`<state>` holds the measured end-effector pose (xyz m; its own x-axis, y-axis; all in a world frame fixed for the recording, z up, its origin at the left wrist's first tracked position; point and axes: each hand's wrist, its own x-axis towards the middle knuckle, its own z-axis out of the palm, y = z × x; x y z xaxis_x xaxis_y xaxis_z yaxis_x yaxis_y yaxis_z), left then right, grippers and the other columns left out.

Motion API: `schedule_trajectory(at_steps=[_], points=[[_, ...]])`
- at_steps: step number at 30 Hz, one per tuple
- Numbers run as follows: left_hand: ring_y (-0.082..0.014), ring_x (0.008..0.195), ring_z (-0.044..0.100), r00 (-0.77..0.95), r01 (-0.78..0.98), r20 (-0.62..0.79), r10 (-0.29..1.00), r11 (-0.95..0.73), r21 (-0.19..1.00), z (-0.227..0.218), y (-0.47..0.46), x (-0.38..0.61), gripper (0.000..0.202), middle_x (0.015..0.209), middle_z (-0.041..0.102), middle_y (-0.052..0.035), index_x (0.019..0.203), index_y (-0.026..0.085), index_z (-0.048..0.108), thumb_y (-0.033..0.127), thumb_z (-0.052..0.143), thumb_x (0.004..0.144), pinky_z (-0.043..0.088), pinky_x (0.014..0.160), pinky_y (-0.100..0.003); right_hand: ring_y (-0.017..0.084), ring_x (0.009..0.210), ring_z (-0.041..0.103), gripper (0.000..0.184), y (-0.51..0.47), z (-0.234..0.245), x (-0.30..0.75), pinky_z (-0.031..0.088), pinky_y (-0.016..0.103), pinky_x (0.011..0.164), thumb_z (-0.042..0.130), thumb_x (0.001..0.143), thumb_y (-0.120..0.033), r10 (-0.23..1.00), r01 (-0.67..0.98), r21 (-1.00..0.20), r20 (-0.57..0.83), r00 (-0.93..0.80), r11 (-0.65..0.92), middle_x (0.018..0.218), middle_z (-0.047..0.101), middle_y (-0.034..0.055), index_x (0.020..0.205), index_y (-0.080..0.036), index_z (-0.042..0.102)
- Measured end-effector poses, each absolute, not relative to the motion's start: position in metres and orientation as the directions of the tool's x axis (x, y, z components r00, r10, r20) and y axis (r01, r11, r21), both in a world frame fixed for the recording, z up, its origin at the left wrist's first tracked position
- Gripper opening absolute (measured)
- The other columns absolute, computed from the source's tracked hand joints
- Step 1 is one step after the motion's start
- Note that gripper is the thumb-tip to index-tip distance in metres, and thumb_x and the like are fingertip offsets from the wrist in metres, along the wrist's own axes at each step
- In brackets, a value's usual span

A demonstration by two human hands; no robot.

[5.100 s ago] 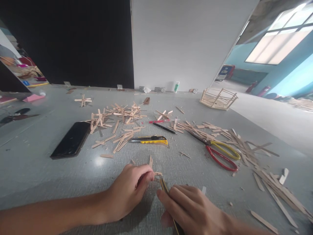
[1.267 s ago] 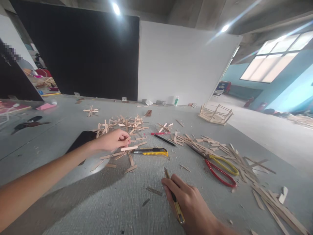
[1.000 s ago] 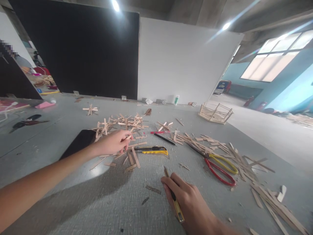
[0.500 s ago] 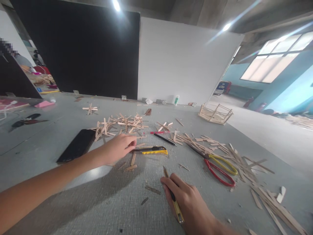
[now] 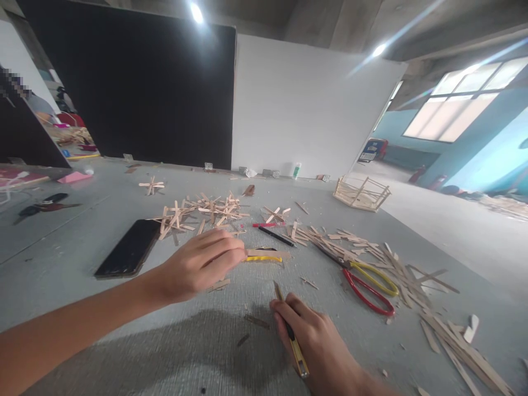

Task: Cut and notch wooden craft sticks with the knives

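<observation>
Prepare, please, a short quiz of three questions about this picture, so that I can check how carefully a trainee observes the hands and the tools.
1. True or false: the right hand holds the phone.

2. Choose one. What does the left hand hold?
A) A black pen
B) A wooden stick
C) A glue stick

3. Fill in the missing word: the scissors are red and ____ at the grips.

Key:
1. False; it holds a cutter knife.
2. B
3. yellow
</observation>
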<state>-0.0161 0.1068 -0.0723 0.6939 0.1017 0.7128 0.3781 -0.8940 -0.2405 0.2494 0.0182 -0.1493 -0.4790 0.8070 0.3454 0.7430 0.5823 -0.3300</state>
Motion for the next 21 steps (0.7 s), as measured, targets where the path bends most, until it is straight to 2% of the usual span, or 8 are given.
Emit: schedule_trajectory(at_steps=[3,9,11,13,14,15,18,21], points=[[-0.0189,0.086,0.067,0.682,0.375,0.721,0.117,-0.904,-0.207,-0.073,0.109,-0.016,0.016,0.094,0.071,-0.0069,0.105,0.016,0.06,0.001,0.056,0.099,0.059,0.078,-0.033,0.014,0.068,0.069,0.03,0.019,-0.148,0.249,0.055,0.023,0.063,0.037,0.104,-0.011,0.809,0.744,-0.331,0.336,-0.483,0.581,0.09,0.066,0.0066,0.106,-0.02,0.065],[-0.0197,0.088,0.067,0.724,0.399,0.678,0.129,-0.879,-0.26,-0.075,0.112,-0.018,0.017,0.096,0.071,-0.007,0.109,0.015,0.061,0.002,0.052,0.102,0.058,0.081,-0.034,0.016,0.069,0.069,0.028,0.019,-0.148,0.249,0.054,0.025,0.062,0.035,0.106,-0.013,0.819,0.756,-0.323,0.296,-0.491,0.569,0.091,0.064,0.0072,0.106,-0.018,0.063],[-0.0214,0.092,0.067,0.753,0.454,0.615,0.235,-0.862,-0.226,-0.08,0.119,-0.022,0.019,0.097,0.071,-0.0077,0.108,0.015,0.063,0.003,0.05,0.102,0.057,0.084,-0.036,0.016,0.068,0.069,0.028,0.019,-0.148,0.249,0.054,0.025,0.062,0.036,0.105,-0.013,0.817,0.757,-0.318,0.31,-0.486,0.571,0.091,0.064,0.0067,0.108,-0.019,0.063],[-0.0239,0.096,0.068,0.748,0.576,0.48,0.459,-0.807,-0.125,-0.086,0.132,-0.028,0.023,0.099,0.072,-0.0088,0.102,0.016,0.065,0.003,0.046,0.102,0.055,0.086,-0.037,0.015,0.068,0.068,0.027,0.019,-0.148,0.249,0.053,0.024,0.061,0.037,0.105,-0.012,0.815,0.755,-0.319,0.313,-0.487,0.573,0.09,0.064,0.006,0.107,-0.02,0.064],[-0.0253,0.099,0.068,0.703,0.673,0.364,0.611,-0.737,-0.064,-0.089,0.14,-0.033,0.026,0.103,0.071,-0.0096,0.102,0.017,0.066,0.002,0.045,0.1,0.054,0.088,-0.038,0.015,0.068,0.068,0.027,0.019,-0.148,0.249,0.054,0.024,0.061,0.038,0.105,-0.012,0.814,0.753,-0.319,0.31,-0.491,0.576,0.09,0.064,0.0059,0.107,-0.019,0.064],[-0.0263,0.096,0.068,0.663,0.723,0.325,0.674,-0.69,-0.045,-0.093,0.148,-0.038,0.029,0.101,0.071,-0.0104,0.098,0.017,0.067,-0.002,0.045,0.095,0.053,0.084,-0.038,0.015,0.068,0.069,0.027,0.019,-0.148,0.249,0.054,0.024,0.061,0.038,0.105,-0.012,0.811,0.75,-0.319,0.311,-0.495,0.579,0.09,0.064,0.0059,0.107,-0.019,0.064],[-0.0237,0.069,0.066,0.584,0.798,0.262,0.768,-0.602,-0.011,-0.104,0.171,-0.055,0.028,0.076,0.066,-0.0064,0.082,0.017,0.065,-0.004,0.047,0.088,0.049,0.07,-0.035,0.015,0.068,0.069,0.027,0.019,-0.149,0.25,0.054,0.025,0.061,0.036,0.105,-0.012,0.804,0.749,-0.307,0.329,-0.495,0.587,0.091,0.064,0.0064,0.108,-0.018,0.063],[-0.0225,0.057,0.061,0.523,0.842,0.197,0.829,-0.539,0.034,-0.111,0.184,-0.067,0.025,0.065,0.06,-0.0045,0.07,0.018,0.061,0.002,0.053,0.087,0.043,0.062,-0.033,0.014,0.067,0.068,0.027,0.018,-0.149,0.25,0.053,0.024,0.061,0.037,0.104,-0.011,0.806,0.757,-0.295,0.329,-0.492,0.582,0.09,0.063,0.0058,0.105,-0.018,0.063]])
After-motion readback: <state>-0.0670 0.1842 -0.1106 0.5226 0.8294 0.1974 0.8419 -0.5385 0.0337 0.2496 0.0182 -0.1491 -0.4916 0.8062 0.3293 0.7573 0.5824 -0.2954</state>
